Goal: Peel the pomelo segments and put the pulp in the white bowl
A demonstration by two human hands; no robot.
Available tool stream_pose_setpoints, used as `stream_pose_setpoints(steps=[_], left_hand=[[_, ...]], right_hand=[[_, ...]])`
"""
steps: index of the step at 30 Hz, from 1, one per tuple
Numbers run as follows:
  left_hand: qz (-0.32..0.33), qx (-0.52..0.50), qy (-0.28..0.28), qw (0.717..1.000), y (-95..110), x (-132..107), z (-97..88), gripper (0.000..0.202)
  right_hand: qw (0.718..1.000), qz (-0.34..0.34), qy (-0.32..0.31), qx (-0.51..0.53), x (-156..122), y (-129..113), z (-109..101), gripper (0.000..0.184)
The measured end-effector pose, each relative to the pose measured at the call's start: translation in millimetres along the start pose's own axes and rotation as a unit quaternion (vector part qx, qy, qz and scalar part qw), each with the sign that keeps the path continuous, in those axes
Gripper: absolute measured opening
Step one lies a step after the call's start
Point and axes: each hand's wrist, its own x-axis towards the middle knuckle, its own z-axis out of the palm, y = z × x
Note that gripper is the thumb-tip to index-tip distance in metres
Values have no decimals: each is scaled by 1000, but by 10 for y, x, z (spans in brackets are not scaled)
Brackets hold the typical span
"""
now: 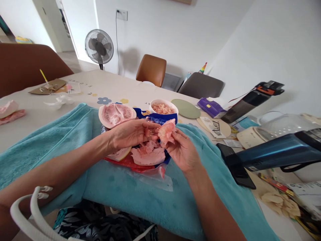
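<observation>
A pink pomelo segment, its membrane partly opened, is pinched in the fingers of my right hand. My left hand is turned palm up, its fingers curled around a bit of pomelo flesh right beside the segment. Below both hands, pieces of pomelo peel and membrane lie on a red and blue plastic bag. Left of centre rests a hollow half of pomelo rind. Beyond my hands stands a white bowl holding loose pink flesh.
A teal towel covers the table edge in front of me. To the right are a blue bottle, a phone, a dark bottle, a purple tissue pack and a green round mat. More peel lies far left.
</observation>
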Motion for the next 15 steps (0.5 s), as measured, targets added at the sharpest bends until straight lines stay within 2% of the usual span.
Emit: stream_pose_setpoints(steps=[7,12,15], left_hand=[[4,-2,23,1000,35,-35,63,23],[25,-4,-20,999,118,-17,47,26],[50,19,-44,998,217,46,23,35]], right_hand=[[1000,-12,-5,28,85,-6,-37,4],[999,-10,-9,31,201,-113,48,5],[999,-11,-21,23,301,-245,104,7]])
